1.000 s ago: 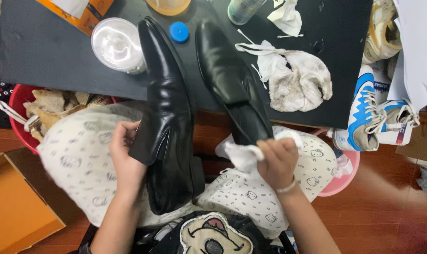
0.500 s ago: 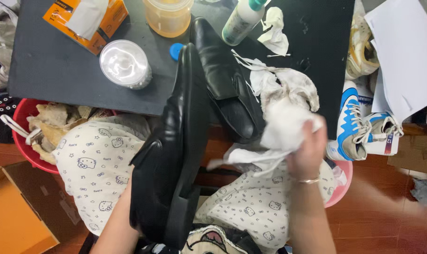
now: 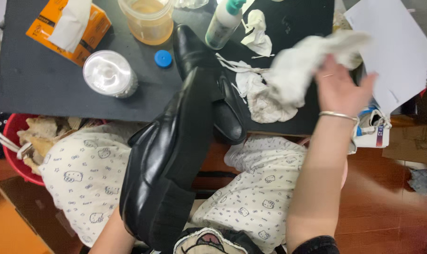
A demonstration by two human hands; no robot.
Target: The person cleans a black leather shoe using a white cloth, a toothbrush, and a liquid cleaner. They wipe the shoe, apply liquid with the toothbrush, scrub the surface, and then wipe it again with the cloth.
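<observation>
A black leather shoe (image 3: 166, 160) is held up, tilted, over my lap, its toe reaching above the black table (image 3: 44, 84). My left hand is hidden behind the shoe's heel; only its forearm (image 3: 111, 235) shows. A second black shoe (image 3: 201, 56) lies on the table, its heel past the front edge. My right hand (image 3: 341, 89), with a bracelet on the wrist, is raised over the table's right side. It holds a blurred white cloth (image 3: 303, 63) at the thumb, the other fingers loose.
On the table stand a yellowish jar (image 3: 150, 21), a green-capped bottle (image 3: 222, 24), a clear round container (image 3: 110, 73), a blue cap (image 3: 163, 58), an orange tissue box (image 3: 67, 28) and crumpled stained rags (image 3: 265, 101). A red basket (image 3: 15, 155) sits left; a white sheet (image 3: 397, 51) and a sneaker (image 3: 373, 134) lie right.
My right hand has swung the white cloth from my lap up and to the right over the table. The held shoe has tipped, its toe rising toward the table.
</observation>
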